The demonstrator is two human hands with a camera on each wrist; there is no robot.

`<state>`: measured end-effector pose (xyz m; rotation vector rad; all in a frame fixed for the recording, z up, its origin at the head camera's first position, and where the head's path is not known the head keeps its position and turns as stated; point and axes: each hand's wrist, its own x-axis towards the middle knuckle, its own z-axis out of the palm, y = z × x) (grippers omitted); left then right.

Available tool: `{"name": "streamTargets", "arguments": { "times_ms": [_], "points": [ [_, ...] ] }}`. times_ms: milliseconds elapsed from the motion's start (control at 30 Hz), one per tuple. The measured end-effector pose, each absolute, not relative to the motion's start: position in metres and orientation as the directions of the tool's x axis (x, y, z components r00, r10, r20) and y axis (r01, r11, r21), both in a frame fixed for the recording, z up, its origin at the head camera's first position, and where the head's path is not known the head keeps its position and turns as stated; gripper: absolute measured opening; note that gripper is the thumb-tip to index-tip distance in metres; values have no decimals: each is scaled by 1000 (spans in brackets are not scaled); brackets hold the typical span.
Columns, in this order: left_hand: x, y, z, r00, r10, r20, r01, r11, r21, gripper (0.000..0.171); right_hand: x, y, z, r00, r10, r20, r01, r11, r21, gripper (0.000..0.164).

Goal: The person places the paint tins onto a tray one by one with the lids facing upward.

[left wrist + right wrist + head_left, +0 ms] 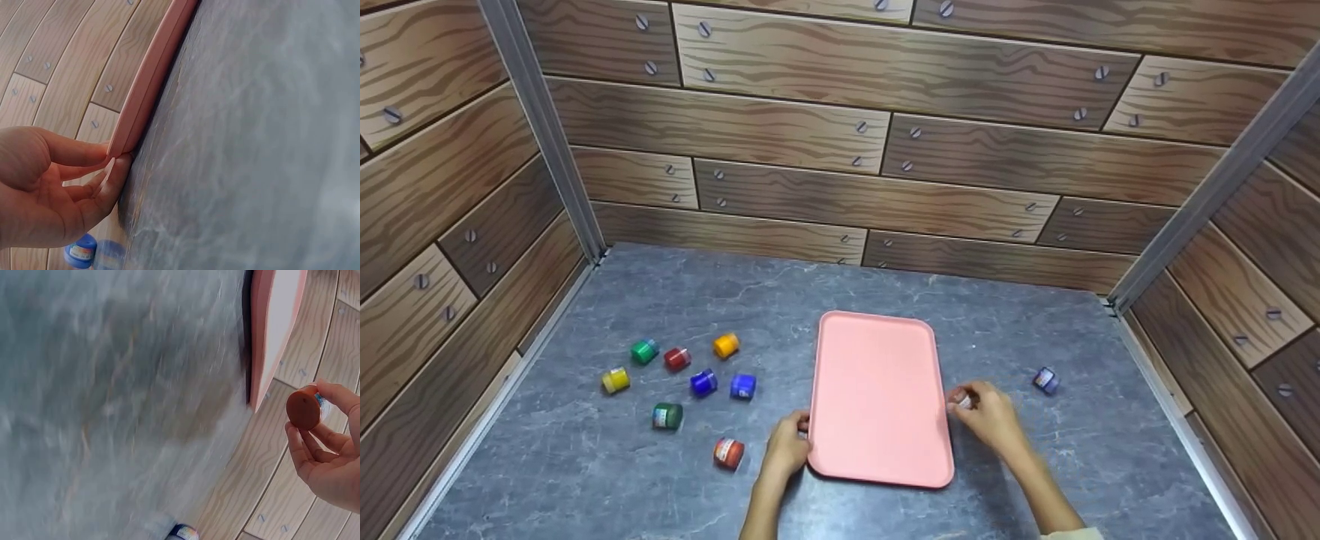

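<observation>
A pink tray (877, 397) lies on the grey marbled table. My left hand (787, 448) pinches its left edge near the front corner, thumb on the rim and fingers low against it, as the left wrist view shows. Beyond the tray's right edge, my right hand (988, 416) holds a small brown-orange paint jar (304, 410) between thumb and fingertips. The jar is above the table, tilted, and mostly covered by the fingers in the head view. A purple paint jar (1045, 380) lies on its side farther right.
Several paint jars lie scattered left of the tray, among them yellow (616, 380), green (644, 351), orange (726, 345), blue (743, 386), dark green (667, 415) and red-orange (728, 453). Wood-patterned walls (780, 127) enclose the table at the back and sides.
</observation>
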<state>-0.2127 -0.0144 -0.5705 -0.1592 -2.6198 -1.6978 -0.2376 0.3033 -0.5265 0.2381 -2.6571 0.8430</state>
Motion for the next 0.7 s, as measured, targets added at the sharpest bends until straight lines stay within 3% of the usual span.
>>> {"name": "streamTargets", "arguments": {
  "times_ms": [167,700],
  "points": [
    [-213,-14,-571,-996,57,62,81,443,893,48,-231,292,-527,-941,-64,333,-259,771,-582,17],
    [-212,-14,-571,-993,59,100,115,422,899,47,-216,276,-533,-958,-96,272,-250,745,-619,29]
  ]
}}
